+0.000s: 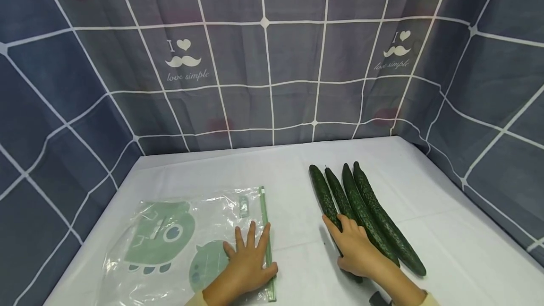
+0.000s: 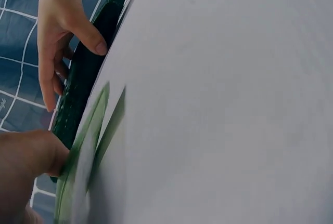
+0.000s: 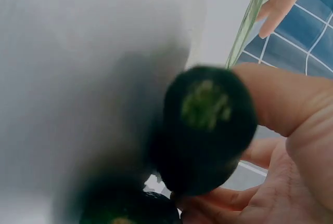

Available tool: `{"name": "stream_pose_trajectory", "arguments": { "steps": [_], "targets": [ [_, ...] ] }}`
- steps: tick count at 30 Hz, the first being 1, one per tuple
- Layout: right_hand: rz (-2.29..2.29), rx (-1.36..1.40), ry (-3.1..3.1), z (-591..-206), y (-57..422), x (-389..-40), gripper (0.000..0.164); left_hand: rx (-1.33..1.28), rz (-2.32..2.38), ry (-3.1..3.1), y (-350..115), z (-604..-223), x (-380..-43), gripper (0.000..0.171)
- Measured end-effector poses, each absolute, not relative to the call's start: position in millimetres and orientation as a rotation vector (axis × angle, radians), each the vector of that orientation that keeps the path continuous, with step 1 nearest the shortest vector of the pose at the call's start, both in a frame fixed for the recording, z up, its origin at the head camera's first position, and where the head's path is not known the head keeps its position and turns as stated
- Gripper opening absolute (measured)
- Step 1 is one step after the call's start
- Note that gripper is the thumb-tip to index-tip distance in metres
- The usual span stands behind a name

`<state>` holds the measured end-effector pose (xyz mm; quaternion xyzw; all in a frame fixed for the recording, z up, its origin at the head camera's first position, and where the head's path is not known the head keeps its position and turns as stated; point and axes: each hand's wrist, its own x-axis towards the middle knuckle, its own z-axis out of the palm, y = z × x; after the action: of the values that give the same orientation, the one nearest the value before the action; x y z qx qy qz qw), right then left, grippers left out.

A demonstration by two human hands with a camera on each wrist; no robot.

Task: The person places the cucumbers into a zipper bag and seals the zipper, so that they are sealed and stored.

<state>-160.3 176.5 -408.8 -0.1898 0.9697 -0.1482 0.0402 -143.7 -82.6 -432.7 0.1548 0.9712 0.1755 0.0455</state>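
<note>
In the head view my left hand rests on a clear plastic zip bag, its fingers spread straight near the green zip edge. The bag lies flat and carries green cartoon prints. Over to the right, my right hand grips the leftmost cucumber with thumb and fingers on either side. The right wrist view shows this cucumber's blunt end close up, the thumb along one side and fingers beneath. Three more dark green cucumbers lie side by side just right of it.
A white cloth covers the table. Dark grey checked curtains with white lines stand behind it and on both sides. A small dark object shows beside the right wrist at the bottom edge.
</note>
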Motion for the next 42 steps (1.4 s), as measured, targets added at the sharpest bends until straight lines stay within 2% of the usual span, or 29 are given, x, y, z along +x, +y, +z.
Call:
{"name": "stream_pose_trajectory", "arguments": {
  "steps": [7,15,23,30,42],
  "targets": [
    [-0.524,-0.566,2.965,-410.4,175.2,-159.3,0.089,0.525,0.682,2.907,-93.0,-431.2,-144.2,0.074],
    [-0.701,-0.556,2.962,-406.5,177.3,-157.9,0.087,0.565,0.755,2.906,-98.2,-432.3,-143.1,0.053],
    [-1.069,-0.431,2.811,-405.2,183.8,-166.2,0.08,0.536,0.762,2.972,-98.6,-436.0,-144.0,0.062],
    [-1.26,-0.194,2.619,-405.8,187.9,-175.0,0.087,0.521,0.794,3.034,-96.3,-439.2,-144.7,0.072],
    [-1.619,-0.04,2.471,-402.2,207.7,-179.2,0.07,0.493,0.804,3.097,-95.3,-438.6,-144.3,0.074]
  ]
}}
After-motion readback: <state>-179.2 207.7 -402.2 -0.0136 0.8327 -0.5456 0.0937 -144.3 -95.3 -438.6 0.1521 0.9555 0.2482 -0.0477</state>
